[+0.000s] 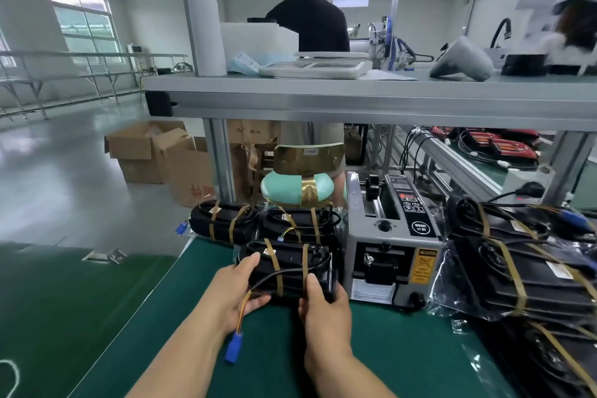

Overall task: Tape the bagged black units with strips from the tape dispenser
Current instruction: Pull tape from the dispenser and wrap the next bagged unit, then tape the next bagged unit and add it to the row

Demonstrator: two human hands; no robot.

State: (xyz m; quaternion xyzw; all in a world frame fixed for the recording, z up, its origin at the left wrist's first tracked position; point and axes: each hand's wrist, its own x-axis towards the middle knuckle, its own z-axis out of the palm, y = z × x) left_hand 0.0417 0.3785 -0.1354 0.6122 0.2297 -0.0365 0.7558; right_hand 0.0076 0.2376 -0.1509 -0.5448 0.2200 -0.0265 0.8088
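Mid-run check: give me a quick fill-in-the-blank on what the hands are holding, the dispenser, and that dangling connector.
The left hand and right hand grip one black rectangular unit bound with ___ tan tape strips.
The grey metal tape dispenser stands directly to that unit's ___.
The plastic connector dangling on yellow wires below the left hand is ___.
Missing words: two; right; blue.

On the table, a bagged unit sits between the left hand and the right hand, which hold its ends. Behind it, two more units lie side by side. The tape dispenser stands just right, and a stack of units lies further right. A shelf spans above; a chair stands behind.
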